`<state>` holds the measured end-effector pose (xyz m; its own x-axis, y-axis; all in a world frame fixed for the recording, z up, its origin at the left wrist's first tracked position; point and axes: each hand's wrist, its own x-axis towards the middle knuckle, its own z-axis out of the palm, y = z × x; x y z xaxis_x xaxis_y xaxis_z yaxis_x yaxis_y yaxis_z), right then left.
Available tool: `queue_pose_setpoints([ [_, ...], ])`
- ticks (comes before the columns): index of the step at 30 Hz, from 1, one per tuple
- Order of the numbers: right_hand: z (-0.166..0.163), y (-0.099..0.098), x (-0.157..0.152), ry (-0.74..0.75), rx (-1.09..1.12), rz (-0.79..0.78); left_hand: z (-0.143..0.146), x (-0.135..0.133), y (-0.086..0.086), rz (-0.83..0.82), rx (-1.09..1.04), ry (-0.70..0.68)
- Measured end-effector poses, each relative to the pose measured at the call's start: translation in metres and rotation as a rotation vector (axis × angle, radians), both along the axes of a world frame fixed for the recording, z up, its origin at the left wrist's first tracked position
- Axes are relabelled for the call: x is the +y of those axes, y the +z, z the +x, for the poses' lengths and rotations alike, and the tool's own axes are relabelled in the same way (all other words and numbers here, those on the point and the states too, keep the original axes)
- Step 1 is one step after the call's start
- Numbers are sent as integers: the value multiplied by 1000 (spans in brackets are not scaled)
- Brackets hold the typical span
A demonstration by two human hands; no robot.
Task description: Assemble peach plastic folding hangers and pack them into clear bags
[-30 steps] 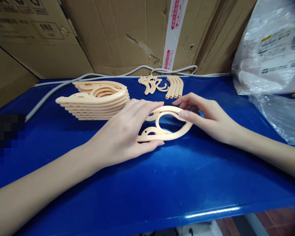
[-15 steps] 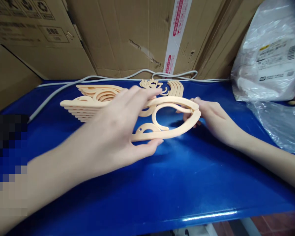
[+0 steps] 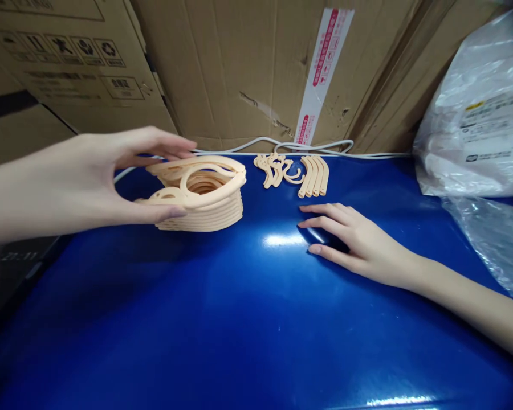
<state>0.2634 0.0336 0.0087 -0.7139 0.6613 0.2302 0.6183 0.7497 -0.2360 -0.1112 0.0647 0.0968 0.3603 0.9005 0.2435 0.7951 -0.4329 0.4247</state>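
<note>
A beige plastic folding hanger (image 3: 211,199), folded shut, lies on top of a stack of like folded hangers (image 3: 200,221) at the left of the blue table. My left hand (image 3: 98,179) grips its left end, thumb on the near side and fingers over the far side. My right hand (image 3: 361,245) is low over the table, fingers apart, holding nothing. Beyond its fingertips sit several curved beige hanger arms (image 3: 314,177) in a row. Left of them are small beige hook pieces (image 3: 276,169), partly overlapping, and a curved hook (image 3: 294,175).
Cardboard boxes (image 3: 248,68) stand along the back of the blue table (image 3: 239,319). A white cable (image 3: 325,147) runs along the back edge. At the right lies a clear plastic bag (image 3: 474,125) with a printed label, its loose film spreading over the table.
My left hand has carried the folded hanger from the middle to the stack on the left. My right hand has let go of the hanger and opened. The view has shifted slightly.
</note>
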Motion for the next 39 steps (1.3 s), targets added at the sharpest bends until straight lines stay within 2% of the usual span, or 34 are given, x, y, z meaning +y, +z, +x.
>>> queue_pose_setpoints([
  [4, -1, 0, 1, 4, -18, 15, -18, 10, -7, 36, 120, -67],
  [8, -1, 2, 2, 4, -31, 9, -25, 17, -7, 2, 179, -60],
  [14, -1, 2, 5, 11, -39, 1, -19, 16, -7, -66, 119, -13],
  [18, -1, 1, 6, 15, -38, 2, -22, 19, -10, -53, 92, -31],
  [39, 0, 1, 5, 12, -50, 23, -24, 18, -10, -72, 141, -59],
])
